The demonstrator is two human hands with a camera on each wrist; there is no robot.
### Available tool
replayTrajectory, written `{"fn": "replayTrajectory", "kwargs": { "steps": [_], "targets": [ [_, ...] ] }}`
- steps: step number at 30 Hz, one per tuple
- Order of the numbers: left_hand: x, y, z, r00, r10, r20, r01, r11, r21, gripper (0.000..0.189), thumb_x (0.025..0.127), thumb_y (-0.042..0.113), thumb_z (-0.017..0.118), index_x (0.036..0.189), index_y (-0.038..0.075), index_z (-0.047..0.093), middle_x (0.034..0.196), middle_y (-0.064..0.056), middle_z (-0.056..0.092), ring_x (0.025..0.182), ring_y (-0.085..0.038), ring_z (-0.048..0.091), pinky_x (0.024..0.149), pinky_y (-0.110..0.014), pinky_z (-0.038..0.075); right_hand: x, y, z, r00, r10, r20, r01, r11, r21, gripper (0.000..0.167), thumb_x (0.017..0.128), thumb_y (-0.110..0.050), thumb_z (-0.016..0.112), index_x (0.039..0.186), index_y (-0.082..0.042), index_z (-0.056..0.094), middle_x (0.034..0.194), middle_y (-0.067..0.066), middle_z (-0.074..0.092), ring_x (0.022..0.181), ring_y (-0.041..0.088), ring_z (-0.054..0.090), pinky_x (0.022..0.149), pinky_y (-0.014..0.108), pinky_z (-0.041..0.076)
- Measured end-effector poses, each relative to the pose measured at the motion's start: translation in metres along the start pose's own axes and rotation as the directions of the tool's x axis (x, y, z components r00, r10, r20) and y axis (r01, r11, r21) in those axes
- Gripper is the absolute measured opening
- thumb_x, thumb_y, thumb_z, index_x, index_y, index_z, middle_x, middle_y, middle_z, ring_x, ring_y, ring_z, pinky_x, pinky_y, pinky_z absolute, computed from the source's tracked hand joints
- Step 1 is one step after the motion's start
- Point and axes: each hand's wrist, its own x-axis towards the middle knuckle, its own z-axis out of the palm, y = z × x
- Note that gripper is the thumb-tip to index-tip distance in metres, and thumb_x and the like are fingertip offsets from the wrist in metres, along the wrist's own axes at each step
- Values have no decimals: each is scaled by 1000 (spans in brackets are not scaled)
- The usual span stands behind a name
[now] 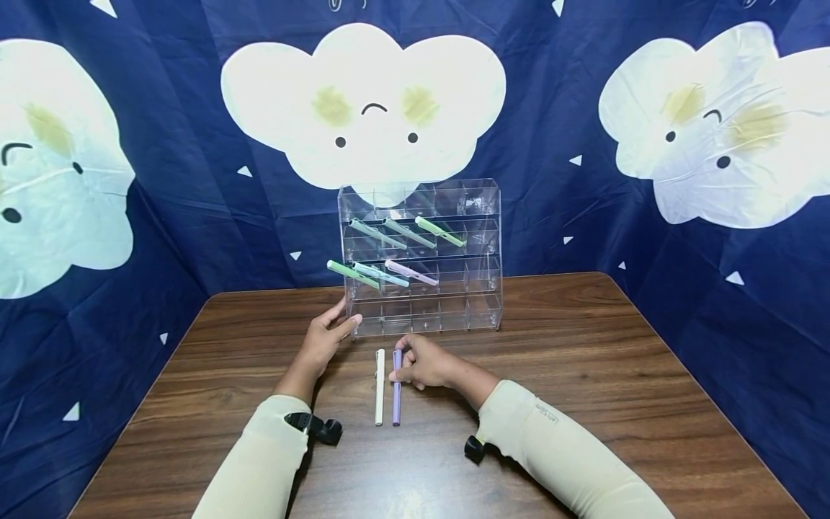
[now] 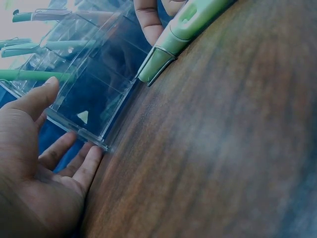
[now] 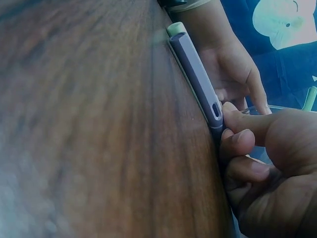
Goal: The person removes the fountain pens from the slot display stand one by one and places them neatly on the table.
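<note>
A clear acrylic pen rack (image 1: 483,315) with stepped rows of compartments stands at the back of the table. My left hand (image 1: 322,341) holds its lower left corner, thumb at the front and fingers along the side; in the left wrist view the fingertips are at the bottom edge. On the table in front lie a white pen (image 1: 380,389) and, parallel to it, a purple pen (image 1: 397,404). My right hand (image 1: 428,362) pinches the purple pen near its far end, thumb against its side. In the right wrist view the purple pen (image 3: 195,74) hides most of the white one.
Two rows of the rack bear pens leaning to the left: two grey-green ones and a lime pen (image 1: 439,231) above, a green pen (image 1: 352,274), a pale blue pen (image 1: 380,274) and a pink pen (image 1: 411,272) below. A blue cloud-print curtain (image 1: 551,238) hangs behind the wooden table (image 1: 583,375).
</note>
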Motion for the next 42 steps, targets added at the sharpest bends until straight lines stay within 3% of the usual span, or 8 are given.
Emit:
{"fn": "replayTrajectory", "kwargs": {
  "steps": [5, 12, 16, 22, 25, 32, 42],
  "targets": [
    [0, 0, 0, 1000, -3, -9, 3, 1000, 11, 74, 105, 32, 77, 170, 26, 41, 175, -14, 41, 159, -36, 45, 124, -45, 48, 2, 1, 0, 1000, 10, 8, -10, 1000, 9, 57, 97, -4, 81, 142, 5, 48, 67, 0, 59, 47, 11, 48, 46, 21, 41],
    [0, 1, 0, 1000, -9, -7, 9, 1000, 10, 74, 105, 32, 76, 170, 25, 40, 176, -15, 39, 160, -37, 44, 125, -50, 46, 3, 2, 0, 1000, 10, 9, -11, 1000, 24, 56, 98, -3, 81, 142, 5, 48, 65, 0, 58, 46, 11, 48, 45, 21, 42],
    [-1, 2, 0, 1000, -7, -11, 7, 1000, 2, 73, 105, 32, 77, 169, 26, 42, 176, -14, 40, 159, -36, 45, 122, -39, 50, 1, 0, -1, 1000, 6, 6, -7, 999, 36, 60, 98, -2, 80, 146, 5, 45, 66, 0, 59, 46, 10, 48, 45, 21, 42],
    [-1, 3, 1, 1000, 17, -10, -17, 1000, -19, 71, 105, 29, 77, 168, 24, 44, 174, -14, 42, 158, -36, 47, 101, -12, 53, -2, -2, -3, 1000, 1, 5, -1, 999, 51, 66, 98, -2, 79, 152, 5, 41, 69, 1, 61, 46, 11, 50, 45, 21, 42],
    [0, 2, 1, 1000, 15, -10, -15, 1000, -19, 71, 105, 29, 77, 168, 24, 44, 174, -14, 42, 158, -35, 47, 103, -14, 53, -5, -3, -5, 1000, -6, 2, 6, 999, 33, 67, 99, -3, 80, 153, 5, 40, 69, 1, 61, 47, 11, 51, 44, 21, 41],
    [1, 1, -1, 1000, -14, -3, 14, 1000, -5, 73, 105, 33, 77, 169, 27, 42, 176, -13, 39, 159, -34, 46, 115, -30, 54, -12, -12, -13, 999, -34, -6, 33, 997, -63, 73, 95, -2, 83, 154, 6, 42, 72, 0, 60, 47, 11, 51, 44, 21, 43],
    [-1, 3, 0, 1000, -5, 10, 5, 1000, -26, 73, 106, 29, 75, 170, 23, 40, 175, -17, 39, 158, -37, 47, 101, -15, 55, -18, -22, -32, 998, -53, 13, 55, 985, -163, 68, 95, 1, 81, 154, 6, 46, 75, 1, 61, 49, 11, 52, 48, 23, 48]
  ]
}}
